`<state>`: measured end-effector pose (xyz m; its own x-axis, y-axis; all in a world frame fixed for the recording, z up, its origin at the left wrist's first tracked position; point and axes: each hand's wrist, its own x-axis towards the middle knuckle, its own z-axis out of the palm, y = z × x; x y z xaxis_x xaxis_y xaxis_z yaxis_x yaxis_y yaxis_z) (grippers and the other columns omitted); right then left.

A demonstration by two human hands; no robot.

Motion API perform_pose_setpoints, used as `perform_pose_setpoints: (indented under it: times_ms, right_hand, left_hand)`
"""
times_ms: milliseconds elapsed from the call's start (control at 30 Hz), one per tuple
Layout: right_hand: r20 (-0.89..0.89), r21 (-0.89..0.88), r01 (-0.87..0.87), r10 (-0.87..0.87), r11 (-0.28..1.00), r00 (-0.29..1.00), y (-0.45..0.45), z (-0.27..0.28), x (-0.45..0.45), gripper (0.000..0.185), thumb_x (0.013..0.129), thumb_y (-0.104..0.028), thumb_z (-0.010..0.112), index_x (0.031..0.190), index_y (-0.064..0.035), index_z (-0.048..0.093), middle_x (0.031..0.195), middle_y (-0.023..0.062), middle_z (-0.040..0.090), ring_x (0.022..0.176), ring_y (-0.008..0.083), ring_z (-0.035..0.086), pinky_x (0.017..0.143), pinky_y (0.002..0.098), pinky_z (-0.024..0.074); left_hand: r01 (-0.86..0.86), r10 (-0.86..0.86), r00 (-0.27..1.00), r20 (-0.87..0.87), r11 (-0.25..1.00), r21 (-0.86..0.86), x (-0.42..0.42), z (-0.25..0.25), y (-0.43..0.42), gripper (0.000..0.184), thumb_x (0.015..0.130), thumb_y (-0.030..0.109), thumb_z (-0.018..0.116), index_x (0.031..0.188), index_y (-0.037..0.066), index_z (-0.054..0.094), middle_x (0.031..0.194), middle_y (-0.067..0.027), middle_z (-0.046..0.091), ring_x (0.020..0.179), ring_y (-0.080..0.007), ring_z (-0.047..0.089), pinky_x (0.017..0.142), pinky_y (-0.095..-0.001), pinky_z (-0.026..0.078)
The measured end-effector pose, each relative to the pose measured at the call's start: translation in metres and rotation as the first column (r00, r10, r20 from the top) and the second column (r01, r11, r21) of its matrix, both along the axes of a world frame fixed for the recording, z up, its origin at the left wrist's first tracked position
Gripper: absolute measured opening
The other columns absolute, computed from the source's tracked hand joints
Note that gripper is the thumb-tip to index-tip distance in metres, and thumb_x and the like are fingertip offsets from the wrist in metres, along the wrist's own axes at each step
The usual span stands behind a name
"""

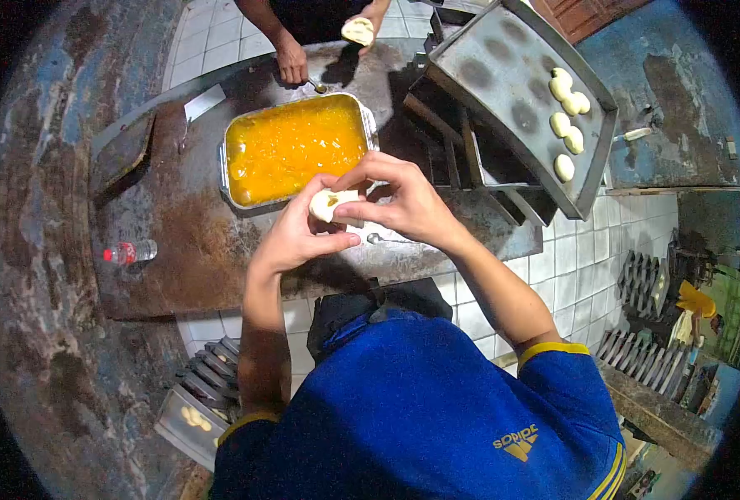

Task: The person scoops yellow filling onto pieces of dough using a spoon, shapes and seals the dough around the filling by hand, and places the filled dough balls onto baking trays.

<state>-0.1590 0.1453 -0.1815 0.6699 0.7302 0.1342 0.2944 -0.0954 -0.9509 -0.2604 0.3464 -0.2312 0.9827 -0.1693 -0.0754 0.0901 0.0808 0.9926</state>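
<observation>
A piece of pale dough (324, 205) with a bit of yellow-brown filling showing on top is held between my two hands, just below the filling tray. My left hand (296, 229) cups it from the left, fingers curled round it. From the right, my right hand (399, 198) pinches its edge between thumb and fingers. Right behind them stands a metal tray of glossy orange-yellow filling (296, 150). A small spoon (375, 238) lies on the table beside my right wrist, partly hidden by the hand.
Across the table, another person's hand (292, 63) is at a spoon (317, 87); their other hand holds filled dough (358, 32). A baking tray (486, 75) with several dough pieces (571, 103) rests on stacked trays at right. A bottle (131, 252) lies at left.
</observation>
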Motion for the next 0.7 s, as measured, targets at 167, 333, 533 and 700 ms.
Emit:
perform_pose_setpoints:
  times_ms: [167,333,533,700]
  right_hand:
    - [-0.343,-0.015,0.009,-0.014,1.0,0.939,0.001,0.017,-0.005,0.033,0.097,-0.021,0.079,0.124,-0.0029,0.075,0.118,0.0166,0.071,0.093,0.0189,0.074,0.081,0.0364,0.0611]
    - [0.313,-0.199,0.022,0.042,0.98,0.949,-0.001,0.042,-0.003,0.087,0.087,-0.038,0.087,0.16,-0.0111,0.046,0.131,0.0197,0.06,0.109,0.0324,0.07,0.09,0.0418,0.0609]
    - [0.431,-0.151,-0.099,0.155,0.984,0.889,0.011,0.039,0.008,0.06,0.079,-0.035,0.091,0.126,-0.004,0.071,0.116,0.0162,0.065,0.106,0.0355,0.068,0.09,0.0462,0.0573]
    - [0.257,-0.103,-0.041,0.066,0.994,0.964,0.011,0.041,0.012,0.039,0.084,-0.025,0.09,0.116,-0.005,0.079,0.102,0.0099,0.07,0.093,0.0223,0.07,0.083,0.0366,0.0573]
  left_hand:
    - [-0.25,0.204,0.964,-0.171,0.913,-0.322,-0.01,-0.013,-0.018,0.046,0.1,0.022,0.076,0.137,0.004,0.056,0.116,-0.0004,0.065,0.098,-0.0065,0.062,0.082,-0.0229,0.052]
    - [-0.324,0.269,0.943,-0.194,0.871,-0.37,-0.007,-0.011,-0.023,0.047,0.099,0.017,0.059,0.142,0.0,0.052,0.124,-0.0091,0.066,0.111,-0.0168,0.067,0.097,-0.0327,0.055]
    - [-0.417,0.291,0.903,-0.316,0.772,-0.48,-0.002,0.004,-0.032,0.042,0.098,0.024,0.053,0.136,0.006,0.056,0.105,-0.0033,0.065,0.086,-0.0112,0.063,0.072,-0.0268,0.052]
    - [-0.268,0.113,0.957,-0.267,0.694,-0.668,-0.005,0.019,-0.024,0.05,0.103,0.036,0.048,0.145,0.01,0.048,0.092,0.0012,0.057,0.07,-0.0056,0.05,0.055,-0.0209,0.037]
